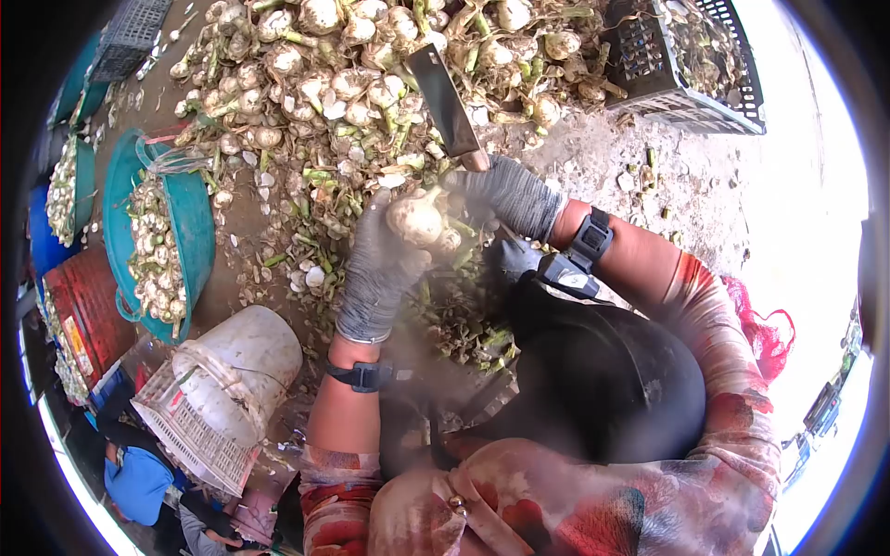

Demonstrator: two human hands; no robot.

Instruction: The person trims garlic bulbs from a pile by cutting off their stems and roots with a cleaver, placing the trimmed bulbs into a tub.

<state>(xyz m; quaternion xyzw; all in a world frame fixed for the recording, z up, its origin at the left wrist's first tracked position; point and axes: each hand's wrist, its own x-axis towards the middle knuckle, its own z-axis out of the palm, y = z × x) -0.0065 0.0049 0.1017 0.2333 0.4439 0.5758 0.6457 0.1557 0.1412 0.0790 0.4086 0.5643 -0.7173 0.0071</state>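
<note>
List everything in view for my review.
garlic bulb: one, white, centre
knife: one, dark blade, above bulb
garlic heap: one, whitish, top
trimmings: uncountable, green, white, below heap
black crate: one, black, upper right
grey crate: one, grey, upper left
teal tubs: several, teal, left
red container: one, red, far left
white bucket: one, white, lower left
white crate: one, white, against bucket
net: one, red, right
person: at least one, blue shirt, lower left
wristbands: two, black, wrists
left hand: one, grey glove, holding bulb
right hand: one, grey glove, holding knife
</note>
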